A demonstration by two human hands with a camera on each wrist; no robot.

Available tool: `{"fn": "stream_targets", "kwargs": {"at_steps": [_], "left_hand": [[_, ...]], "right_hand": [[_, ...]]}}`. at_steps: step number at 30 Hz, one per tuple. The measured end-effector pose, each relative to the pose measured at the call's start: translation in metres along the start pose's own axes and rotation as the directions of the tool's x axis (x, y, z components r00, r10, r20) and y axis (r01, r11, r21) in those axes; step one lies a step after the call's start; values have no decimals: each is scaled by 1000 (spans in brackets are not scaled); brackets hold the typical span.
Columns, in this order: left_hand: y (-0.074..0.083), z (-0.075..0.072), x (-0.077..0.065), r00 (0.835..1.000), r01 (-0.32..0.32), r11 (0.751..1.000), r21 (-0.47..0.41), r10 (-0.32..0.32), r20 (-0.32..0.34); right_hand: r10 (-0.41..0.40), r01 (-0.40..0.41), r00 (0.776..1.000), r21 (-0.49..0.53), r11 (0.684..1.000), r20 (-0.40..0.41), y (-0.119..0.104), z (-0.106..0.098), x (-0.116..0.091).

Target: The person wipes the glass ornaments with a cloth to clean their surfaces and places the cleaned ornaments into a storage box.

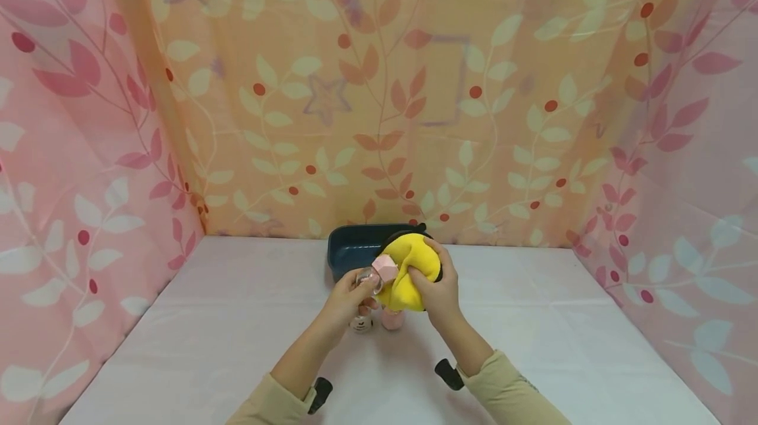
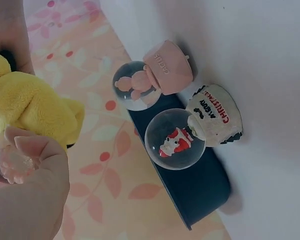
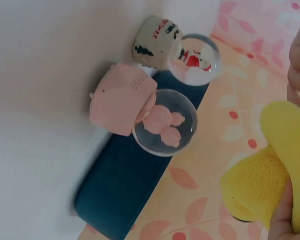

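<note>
My left hand [image 1: 343,299] grips a small snow globe by its clear ball [image 2: 16,165]; the pink faceted base [image 1: 385,268] points toward the other hand. In my right hand [image 1: 443,288] is a bunched, fuzzy yellow cloth [image 1: 417,255] with a black edge, thumb pressed into its folds. The cloth lies right up by the pink base; whether they touch I cannot tell. Below the hands, two more snow globes stand on the table: one with a pink pot base and pink cactus [image 2: 170,67], the other with a cream "Merry Christmas" base [image 2: 217,117] and a red-and-white figure inside.
Behind the hands sits a dark blue rectangular bin [image 1: 340,254], partly covered by the yellow cloth in the head view. A white cloth covers the table [image 1: 237,306]. Leaf-patterned curtains [image 1: 379,116] enclose the back and both sides.
</note>
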State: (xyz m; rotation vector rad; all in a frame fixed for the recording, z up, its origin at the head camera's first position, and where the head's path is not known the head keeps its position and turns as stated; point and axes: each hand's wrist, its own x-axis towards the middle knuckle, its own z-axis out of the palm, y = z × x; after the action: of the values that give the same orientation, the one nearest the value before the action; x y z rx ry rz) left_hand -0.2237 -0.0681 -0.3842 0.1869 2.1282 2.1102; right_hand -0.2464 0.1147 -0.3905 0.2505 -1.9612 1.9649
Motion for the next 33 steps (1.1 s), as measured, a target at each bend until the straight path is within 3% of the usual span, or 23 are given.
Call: {"fn": "stream_targets", "kwargs": {"at_steps": [8,14,18,24,33], "left_hand": [[4,-5,-2,1000,28,999,-23,-28,3],[5,-4,0,999,-5,999,-51,6,35],[6,-2,0,1000,7,999,-51,-6,26],[7,1,-2,1000,17,999,-37,-17,3],[4,1,-2,1000,-24,999,-48,24,0]], "right_hand": [[-18,18,1000,63,998,3,-2,-5,-3],[-118,111,989,73,991,89,3,-1,-12],[-173,167,975,53,985,140,4,4,-16],[-188,184,967,38,982,175,5,8,-17],[-177,178,977,5,984,116,8,10,-15]]}}
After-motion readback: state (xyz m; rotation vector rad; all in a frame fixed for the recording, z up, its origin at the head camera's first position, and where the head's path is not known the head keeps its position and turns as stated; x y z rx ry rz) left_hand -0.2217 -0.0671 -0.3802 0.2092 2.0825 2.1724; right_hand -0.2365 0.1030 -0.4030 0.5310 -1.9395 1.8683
